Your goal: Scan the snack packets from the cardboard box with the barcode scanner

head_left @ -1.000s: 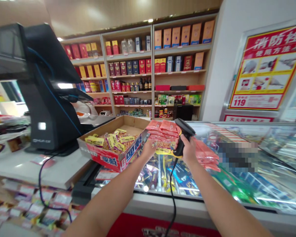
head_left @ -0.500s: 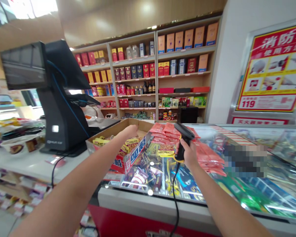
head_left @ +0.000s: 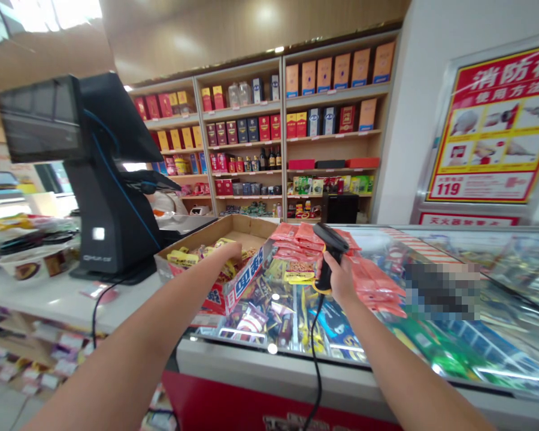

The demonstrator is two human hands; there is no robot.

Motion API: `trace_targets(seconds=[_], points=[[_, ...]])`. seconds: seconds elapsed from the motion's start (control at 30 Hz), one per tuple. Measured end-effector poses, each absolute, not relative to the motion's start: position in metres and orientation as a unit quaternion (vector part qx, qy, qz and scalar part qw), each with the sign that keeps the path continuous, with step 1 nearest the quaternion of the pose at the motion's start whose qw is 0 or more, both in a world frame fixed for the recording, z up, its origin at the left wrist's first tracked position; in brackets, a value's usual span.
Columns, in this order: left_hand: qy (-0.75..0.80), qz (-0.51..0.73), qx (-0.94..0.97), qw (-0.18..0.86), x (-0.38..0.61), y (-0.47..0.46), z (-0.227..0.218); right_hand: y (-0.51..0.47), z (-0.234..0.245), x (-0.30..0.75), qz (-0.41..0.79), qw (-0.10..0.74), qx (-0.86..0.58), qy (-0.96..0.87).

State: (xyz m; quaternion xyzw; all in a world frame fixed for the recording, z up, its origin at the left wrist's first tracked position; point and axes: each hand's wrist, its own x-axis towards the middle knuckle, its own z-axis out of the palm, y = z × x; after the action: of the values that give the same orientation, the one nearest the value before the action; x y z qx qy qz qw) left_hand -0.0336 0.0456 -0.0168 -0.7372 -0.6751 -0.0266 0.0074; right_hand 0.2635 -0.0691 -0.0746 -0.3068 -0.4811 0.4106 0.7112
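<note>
Left hand (head_left: 228, 252) dropped into heaped yellow packets (head_left: 183, 258) — glossy.

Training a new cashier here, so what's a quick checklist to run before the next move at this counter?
1. Scanner grip: ok, the right hand is closed around the black corded barcode scanner.
2. Scanner cord: ok, hanging free.
3. Left-hand pickup: cannot tell if the left hand has grasped a yellow snack packet.
4. Cardboard display box: cannot tell if steady, its underside is hidden.
5. Pink packets: not ok, loosely piled near the scanner head.
</note>
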Motion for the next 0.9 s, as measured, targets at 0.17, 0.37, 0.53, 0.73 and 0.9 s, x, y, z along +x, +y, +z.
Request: trace_targets(seconds=[0.17, 0.37, 0.53, 0.73, 0.9], points=[[-0.706, -0.086, -0.702, -0.042, -0.031, 0.029, 0.013, -0.066, -0.078, 0.264, 0.400, 0.706, -0.310, -0.495], [-0.598, -0.490, -0.581, -0.255, -0.002, -0.005, 0.036, -0.066, -0.079, 0.261, 0.412, 0.697, -0.305, -0.501], [-0.426, -0.640, -0.439, -0.464, 0.059, -0.031, -0.010, -0.067, -0.079, 0.261, 0.415, 0.700, -0.302, -0.496], [-0.398, -0.704, -0.363, -0.462, 0.093, -0.016, -0.084, -0.069, -0.076, 0.262, 0.459, 0.678, -0.308, -0.485], [-0.427, -0.722, -0.407, -0.362, 0.089, -0.003, -0.112, -0.073, -0.073, 0.259, 0.596, 0.563, -0.339, -0.462]])
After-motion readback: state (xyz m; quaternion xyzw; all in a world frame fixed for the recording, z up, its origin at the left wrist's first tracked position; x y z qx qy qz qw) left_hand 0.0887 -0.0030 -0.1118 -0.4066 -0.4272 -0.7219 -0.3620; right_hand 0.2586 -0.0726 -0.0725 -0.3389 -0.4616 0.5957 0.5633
